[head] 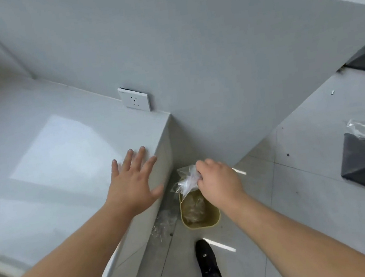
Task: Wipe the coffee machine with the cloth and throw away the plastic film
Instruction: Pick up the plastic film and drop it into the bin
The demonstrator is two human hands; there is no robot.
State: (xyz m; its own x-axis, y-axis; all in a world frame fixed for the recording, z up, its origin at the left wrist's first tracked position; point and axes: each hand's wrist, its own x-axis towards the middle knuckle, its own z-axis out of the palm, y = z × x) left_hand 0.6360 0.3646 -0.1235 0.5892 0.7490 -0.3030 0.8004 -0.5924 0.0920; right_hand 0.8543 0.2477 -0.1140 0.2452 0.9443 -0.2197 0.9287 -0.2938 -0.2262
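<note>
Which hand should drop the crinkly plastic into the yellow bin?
The right hand. It grips the plastic film and hangs over the open yellow bin. The left hand is spread open, holds nothing, and sits by the edge of the white counter.

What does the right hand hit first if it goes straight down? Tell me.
Probably the open bin on the floor: the right hand, gripping the plastic film, hangs above it. Depth is unclear.
</note>
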